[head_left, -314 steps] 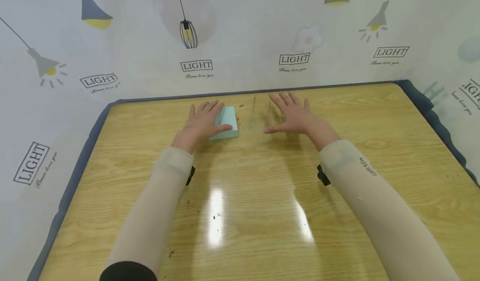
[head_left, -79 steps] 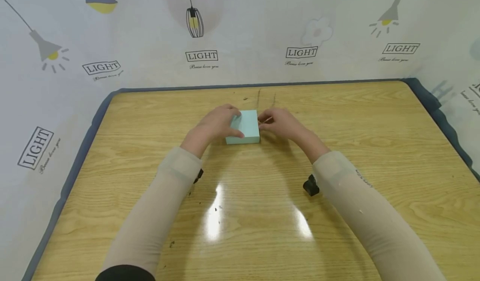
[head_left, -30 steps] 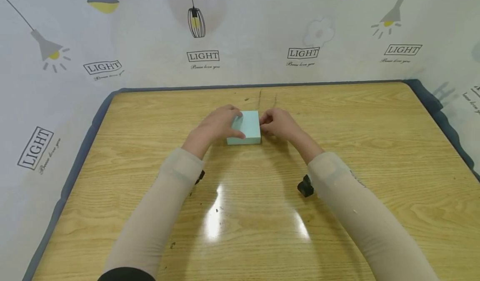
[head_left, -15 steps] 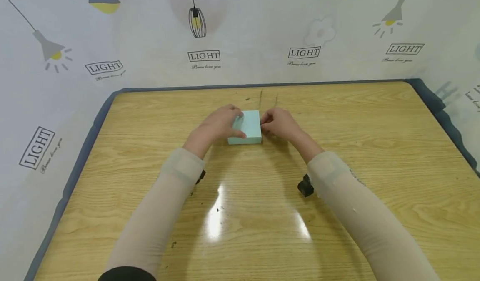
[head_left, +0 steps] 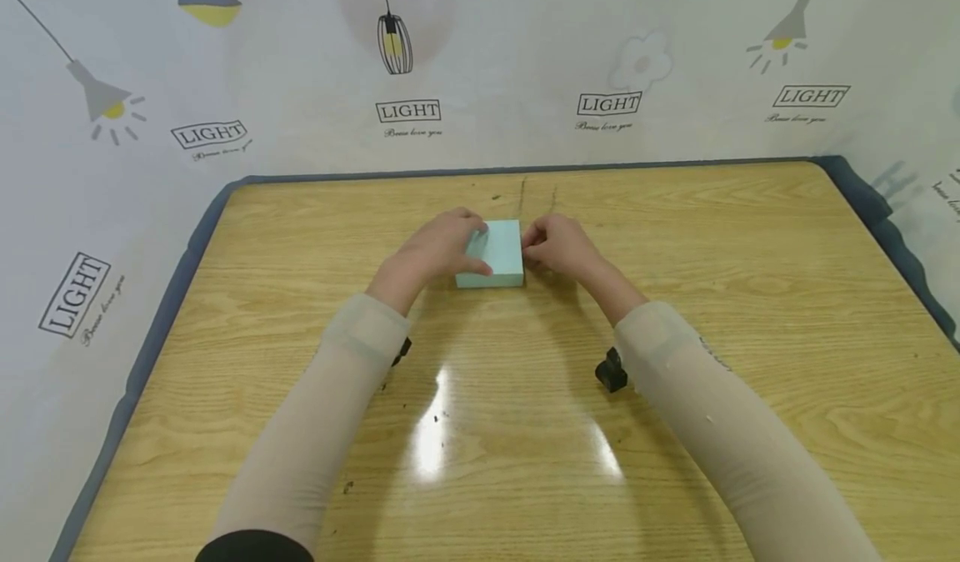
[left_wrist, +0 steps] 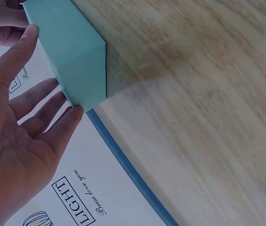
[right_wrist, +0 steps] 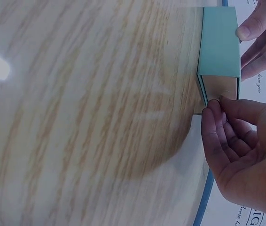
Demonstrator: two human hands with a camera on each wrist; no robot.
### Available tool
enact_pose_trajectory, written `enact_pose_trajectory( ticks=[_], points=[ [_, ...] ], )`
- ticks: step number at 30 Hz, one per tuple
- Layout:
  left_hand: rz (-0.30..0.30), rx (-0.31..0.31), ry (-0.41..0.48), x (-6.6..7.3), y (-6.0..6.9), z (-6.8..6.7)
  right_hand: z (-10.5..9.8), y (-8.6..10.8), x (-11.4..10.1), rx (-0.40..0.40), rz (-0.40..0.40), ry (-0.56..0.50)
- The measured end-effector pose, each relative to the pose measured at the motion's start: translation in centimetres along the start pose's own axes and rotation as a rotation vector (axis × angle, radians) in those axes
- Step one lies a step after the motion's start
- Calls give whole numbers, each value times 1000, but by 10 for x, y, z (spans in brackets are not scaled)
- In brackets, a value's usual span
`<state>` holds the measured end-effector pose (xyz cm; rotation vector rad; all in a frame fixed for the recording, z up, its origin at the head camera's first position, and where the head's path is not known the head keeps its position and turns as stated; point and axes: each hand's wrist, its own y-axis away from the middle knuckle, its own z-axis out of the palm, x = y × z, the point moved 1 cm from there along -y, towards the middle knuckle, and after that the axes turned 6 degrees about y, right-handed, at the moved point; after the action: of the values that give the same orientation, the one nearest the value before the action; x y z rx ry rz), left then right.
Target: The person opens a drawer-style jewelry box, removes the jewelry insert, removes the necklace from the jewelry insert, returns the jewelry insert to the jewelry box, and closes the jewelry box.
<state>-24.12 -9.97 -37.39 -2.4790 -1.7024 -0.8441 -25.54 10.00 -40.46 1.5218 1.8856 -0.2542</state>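
Note:
A flat, pale teal box [head_left: 501, 248] with a plain brown end [right_wrist: 216, 86] lies on the table near its far edge. My left hand [head_left: 431, 251] reaches over the box from the left and holds it, thumb along the near top edge and fingers toward the far side. In the left wrist view, the left fingertips [left_wrist: 76, 112] touch the box's rim. My right hand [head_left: 561, 245] is at the box's right end, thumb and forefinger pinched together against the brown face. Whatever small tab sits between those fingertips is mostly hidden.
The light wood table [head_left: 675, 253] carries small dark marks and bright reflections. A white sheet printed with lamps [head_left: 517, 70] rises behind and beside it, bordered by a dark blue edge [head_left: 180, 262]. Both sleeved wrists wear small black cameras [head_left: 612, 370].
Since the oldest frame, the box has shifted right and slightly nearer, with my left hand on it. My right hand has gone from spread fingers to a pinch. The last second shows almost no movement.

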Motion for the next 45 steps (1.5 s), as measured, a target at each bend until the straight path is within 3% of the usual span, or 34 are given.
enact_pose_trajectory(
  ticks=[45],
  points=[
    [-3, -3, -5, -1, 0, 0, 1, 0, 0, 30, -1, -6]
  ],
)
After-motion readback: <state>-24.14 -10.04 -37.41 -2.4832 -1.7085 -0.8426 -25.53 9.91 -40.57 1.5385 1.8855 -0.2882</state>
